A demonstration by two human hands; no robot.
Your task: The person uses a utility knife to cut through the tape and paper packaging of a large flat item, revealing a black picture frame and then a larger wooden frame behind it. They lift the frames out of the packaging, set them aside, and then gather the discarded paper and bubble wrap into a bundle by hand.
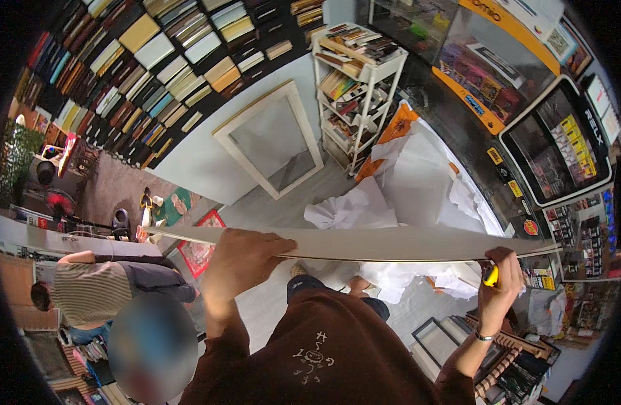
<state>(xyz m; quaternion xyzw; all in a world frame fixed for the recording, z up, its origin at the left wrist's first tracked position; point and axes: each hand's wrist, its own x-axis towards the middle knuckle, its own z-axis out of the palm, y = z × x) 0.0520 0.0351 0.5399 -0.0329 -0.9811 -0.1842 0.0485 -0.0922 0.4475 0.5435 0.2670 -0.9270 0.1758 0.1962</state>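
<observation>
- While both bare hands hold it up before the torso, a long, thin, off-white flat board [391, 244] lies across the view, seen nearly edge-on, above the floor.
- Left hand [246, 262]: grip closed on the near edge of the board, left of its middle; fingers lie along it, thumb position cannot be told.
- Right hand [503, 289]: grip closed around a small yellow-and-black hand tool [491, 275], fingers also touching the board's near edge toward its right end.
- Beyond the board: crumpled white paper sheets [354, 206] on the grey floor; more paper shows on the near side.
- Farther off: rectangular white-bordered frame [307, 125] leaning against the wall, just beside a white multi-tier rack [389, 67] loaded with strips.
- Lower right: dark rectangular frames [433, 343], near the right forearm.
- Left: another person in a striped top [97, 290], well apart from the board.
</observation>
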